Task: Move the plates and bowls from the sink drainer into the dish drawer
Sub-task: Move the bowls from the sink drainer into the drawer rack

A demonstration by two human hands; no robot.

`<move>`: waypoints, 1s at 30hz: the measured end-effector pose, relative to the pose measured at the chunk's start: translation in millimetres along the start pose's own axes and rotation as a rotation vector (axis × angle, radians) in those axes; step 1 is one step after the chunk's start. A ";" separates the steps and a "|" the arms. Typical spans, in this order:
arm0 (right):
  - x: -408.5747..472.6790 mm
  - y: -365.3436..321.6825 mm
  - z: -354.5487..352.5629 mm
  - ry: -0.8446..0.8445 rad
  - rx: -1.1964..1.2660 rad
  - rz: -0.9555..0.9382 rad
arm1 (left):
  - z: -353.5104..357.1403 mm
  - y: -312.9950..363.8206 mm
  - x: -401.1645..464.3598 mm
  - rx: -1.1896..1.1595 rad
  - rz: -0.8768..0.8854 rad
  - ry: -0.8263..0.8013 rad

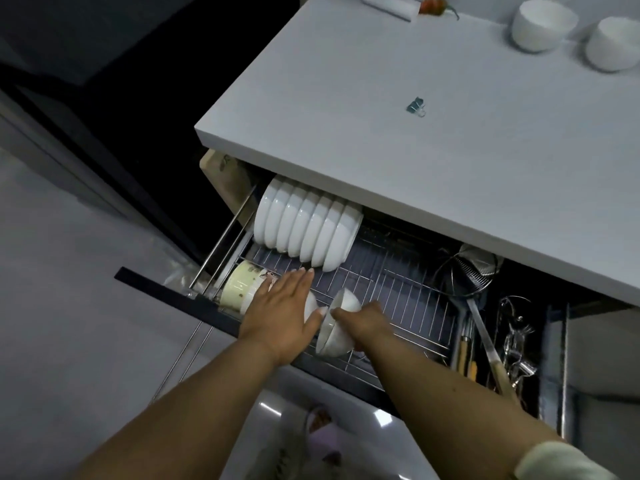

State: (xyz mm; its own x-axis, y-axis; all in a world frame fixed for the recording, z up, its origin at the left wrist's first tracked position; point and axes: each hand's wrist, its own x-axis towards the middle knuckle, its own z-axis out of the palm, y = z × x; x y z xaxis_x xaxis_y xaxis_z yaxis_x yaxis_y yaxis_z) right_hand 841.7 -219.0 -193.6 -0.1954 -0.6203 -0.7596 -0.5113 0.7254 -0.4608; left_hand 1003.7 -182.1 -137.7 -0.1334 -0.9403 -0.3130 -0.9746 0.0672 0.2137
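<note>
Gripping a white bowl [334,336] w/ right hand [363,322] at lower center; left hand [284,306] flat, fingers straight, over drawer rack [398,292].

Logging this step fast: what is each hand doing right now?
Left hand: open, fingers straight, resting on a white bowl.
Right hand: gripping the white bowls over the drawer rack.

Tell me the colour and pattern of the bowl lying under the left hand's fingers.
Cream bowl with small dark speckled motifs, on its side; head view shows it.
</note>
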 end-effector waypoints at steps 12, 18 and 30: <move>24.4 -1.4 41.1 -0.115 -0.025 -0.002 | -1.3 -1.6 -2.0 -0.058 0.027 0.080; 35.2 2.8 44.7 -0.230 -0.102 -0.102 | 3.7 -1.3 -1.0 -0.087 0.030 0.134; 24.1 33.3 -2.2 -0.187 -0.121 -0.087 | 4.0 -1.7 -1.1 -0.079 -0.007 0.057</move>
State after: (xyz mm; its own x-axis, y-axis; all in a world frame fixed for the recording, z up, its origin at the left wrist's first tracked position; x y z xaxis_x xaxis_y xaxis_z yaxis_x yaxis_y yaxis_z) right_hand 818.2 -210.5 -226.2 0.0065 -0.6048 -0.7964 -0.6183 0.6234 -0.4785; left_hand 1004.7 -179.9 -141.4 -0.1139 -0.9583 -0.2620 -0.9580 0.0360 0.2846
